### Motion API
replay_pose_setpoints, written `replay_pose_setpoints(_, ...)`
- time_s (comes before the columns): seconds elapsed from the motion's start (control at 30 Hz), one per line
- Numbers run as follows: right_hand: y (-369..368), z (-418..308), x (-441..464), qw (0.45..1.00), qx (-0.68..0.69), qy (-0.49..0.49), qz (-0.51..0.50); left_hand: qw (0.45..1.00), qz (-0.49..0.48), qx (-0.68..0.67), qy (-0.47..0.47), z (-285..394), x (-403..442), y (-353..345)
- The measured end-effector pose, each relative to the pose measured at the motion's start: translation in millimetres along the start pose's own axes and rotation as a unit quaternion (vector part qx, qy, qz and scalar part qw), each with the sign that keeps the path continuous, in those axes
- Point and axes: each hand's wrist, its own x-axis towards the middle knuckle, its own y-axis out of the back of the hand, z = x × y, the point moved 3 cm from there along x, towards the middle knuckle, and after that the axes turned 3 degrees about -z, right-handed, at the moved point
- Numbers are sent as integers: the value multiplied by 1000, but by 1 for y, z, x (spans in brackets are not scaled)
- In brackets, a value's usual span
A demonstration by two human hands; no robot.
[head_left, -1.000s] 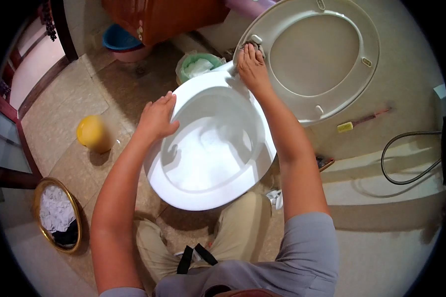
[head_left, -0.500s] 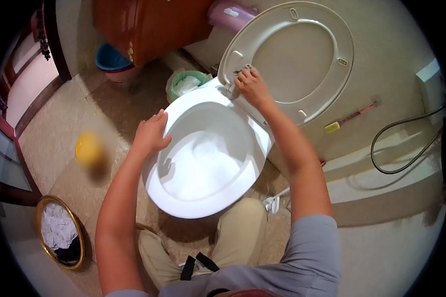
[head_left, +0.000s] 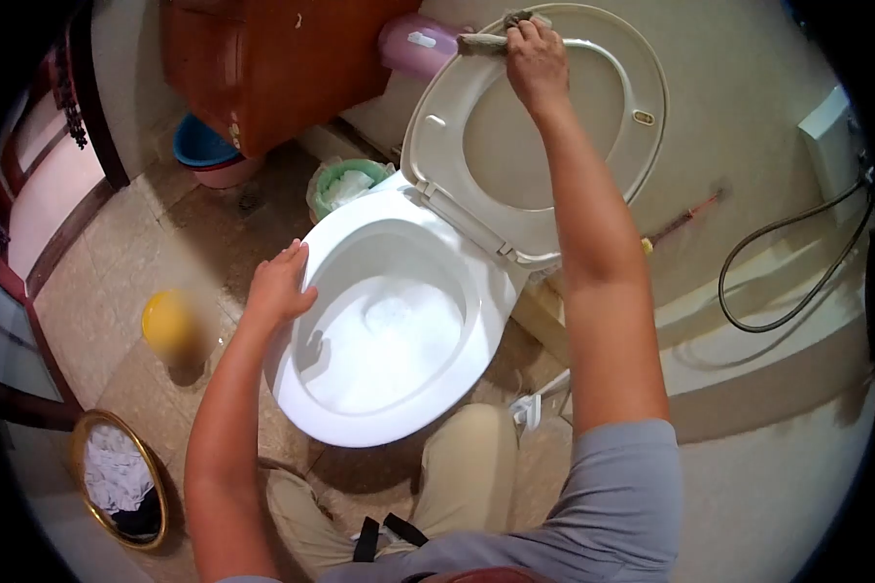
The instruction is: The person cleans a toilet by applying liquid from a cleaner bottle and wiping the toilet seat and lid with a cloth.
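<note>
A white toilet bowl [head_left: 384, 428] stands in front of me, with its pale toilet seat [head_left: 436, 146] raised against the wall behind. My right hand [head_left: 538, 66] is closed on a greyish cloth [head_left: 486, 45] and presses it to the top part of the raised seat. On the left side of the bowl's rim rests my left hand [head_left: 282, 284], its fingers stretched out and nothing held. Part of the cloth is hidden under my right fingers.
Behind the bowl is a green lined bin [head_left: 332, 178]; blue and pink basins [head_left: 202, 146] stand beyond it. A yellow container [head_left: 165, 325] and a gold-rimmed basket [head_left: 162, 486] with cloths sit on the left floor. A brush [head_left: 681, 222] and hose [head_left: 739, 316] are at right.
My right hand has moved with the cloth from the seat's lower left, near the hinge, up to its top. My left hand stays on the rim. The view has shifted slightly.
</note>
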Motion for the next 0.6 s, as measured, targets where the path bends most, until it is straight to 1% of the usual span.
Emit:
replay_pose_setpoints(0.07, -26, -12, -20, 992, -27, -30, -118, 1000, -4, -13, 3, -1, 1, -2)
replay_pose_setpoints(0.13, -27, -56, -42, 974, -10, -4, -224, 1000, -22, -14, 18, 0, 2, 0)
replay_pose_setpoints(0.2, -22, -94, -78, 976, 96, 111, -163, 999, -21, -23, 20, 3, 0, 3)
replay_pose_setpoints(0.3, -20, -90, -80, 963, 148, 128, -186, 999, -15, -25, 16, -1, -2, 3)
replay_pose_setpoints(0.4, -26, -47, -57, 977, 125, 104, -140, 999, -21, -39, 20, 2, -2, 3)
replay_pose_setpoints(0.47, -27, -2, -39, 991, 77, 88, -71, 999, -22, -33, 24, 1, 0, 5)
replay_pose_setpoints(0.57, 1, 37, -21, 978, 78, 131, -146, 999, -15, -28, 22, 2, 3, 3)
replay_pose_setpoints(0.6, 6, 46, -23, 979, 82, 128, -138, 999, -17, -35, 19, 1, 2, 4)
